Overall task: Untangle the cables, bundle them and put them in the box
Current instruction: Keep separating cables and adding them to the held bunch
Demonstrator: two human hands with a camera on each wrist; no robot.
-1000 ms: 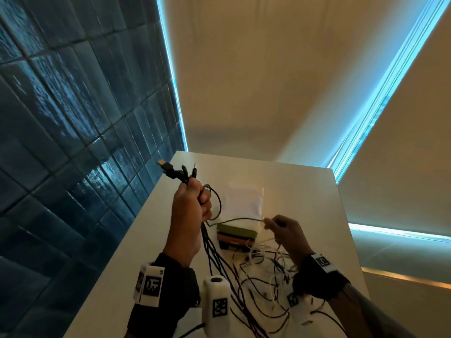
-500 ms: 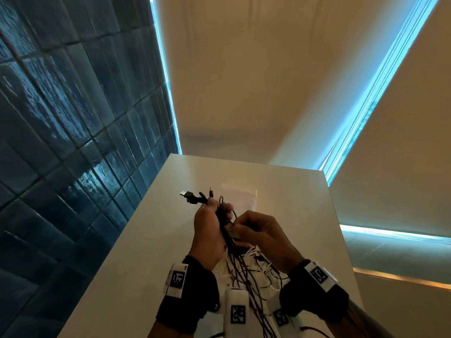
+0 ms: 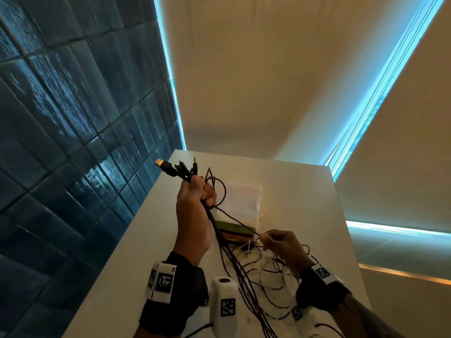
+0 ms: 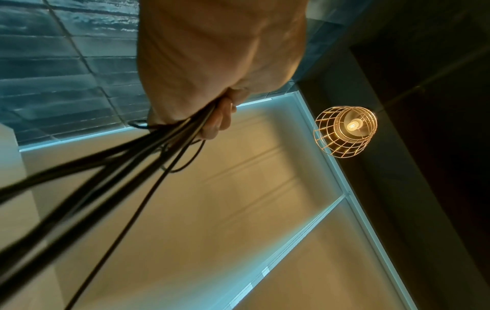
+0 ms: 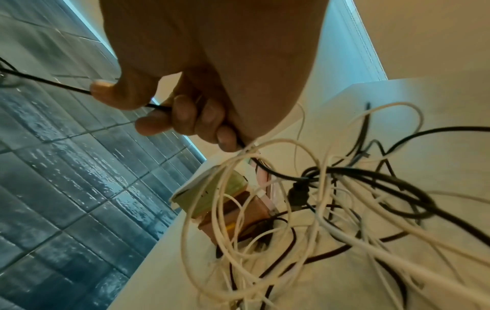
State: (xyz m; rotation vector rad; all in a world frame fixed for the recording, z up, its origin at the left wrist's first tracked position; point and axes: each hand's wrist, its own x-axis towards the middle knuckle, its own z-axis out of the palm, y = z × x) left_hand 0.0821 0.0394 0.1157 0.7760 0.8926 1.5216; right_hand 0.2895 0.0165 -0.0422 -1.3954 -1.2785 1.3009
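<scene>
My left hand [image 3: 199, 193] is raised above the white table [image 3: 305, 191] and grips a bunch of black cables [image 3: 219, 230] in its fist; their plugs [image 3: 168, 167] stick out above it. In the left wrist view the same black cables [image 4: 111, 178] run down from the left hand [image 4: 212, 117]. My right hand [image 3: 271, 240] is lower and to the right, pinching one thin black cable [image 3: 234, 219] stretched from the left fist. The right wrist view shows the right hand [image 5: 148, 104] with thumb and fingers on that thin cable [image 5: 50, 82]. A tangle of white and black cables [image 5: 331, 199] lies on the table below.
A small stack of green and brown flat boxes [image 3: 234, 231] lies mid-table with a clear plastic bag [image 3: 244, 201] holding something white behind it. A blue tiled wall [image 3: 73, 142] runs along the left table edge. A wire-cage lamp [image 4: 344, 131] hangs overhead.
The hands were together half a second ago. Now the left hand is higher with the bunch, and the right hand has drawn down and right, pulling one thin black cable taut.
</scene>
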